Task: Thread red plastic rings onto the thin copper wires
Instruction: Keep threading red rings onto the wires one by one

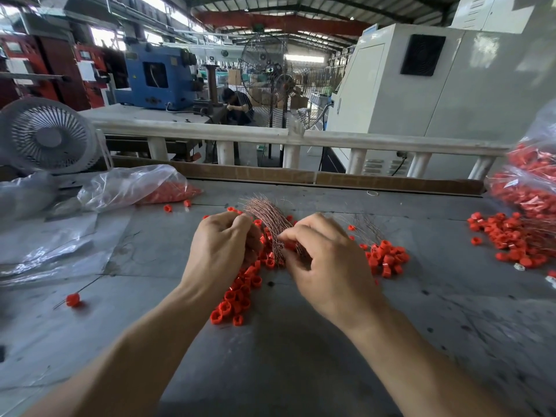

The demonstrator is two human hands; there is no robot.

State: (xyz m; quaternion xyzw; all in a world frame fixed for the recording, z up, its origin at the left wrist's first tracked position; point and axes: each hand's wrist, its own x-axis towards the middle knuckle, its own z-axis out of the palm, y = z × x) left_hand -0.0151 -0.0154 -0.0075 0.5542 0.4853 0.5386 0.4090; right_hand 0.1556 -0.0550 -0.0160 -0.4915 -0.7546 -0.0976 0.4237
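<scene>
At a grey workbench (301, 356) on a factory floor, seen from the head camera, we work a bundle of thin copper wires (267, 222) that stands up in a curved sheaf at mid-bench, and we take that bundle as our landmark. Our left hand (224, 246), just left of the bundle and touching it, has its fingers curled round the lower part of the sheaf; our right hand (323, 263), just right of it, pinches fingertips together at the wires' edge, though we cannot tell whether it holds a single strand, a ring, or both. To do this step well, we judge that the left hand should keep the sheaf steady while the right teases out one wire only, presents its tip square to a ring's bore and slides the ring well down before letting go; a bent tip or two strands taken together would likely jam. Counting: two hands, one wire bundle, and loose red plastic rings (237, 299) too many to number, lying under and in front of the bundle, with a second cluster (386, 258) just right of it and a third heap (508, 239) well to its right. One ring already on a wire (72, 299) lies well to the left. We count two clear bags of rings, one (132, 188) behind and left of the bundle, one (532, 179) far right, and one small white fan (48, 136) far left behind it.
</scene>
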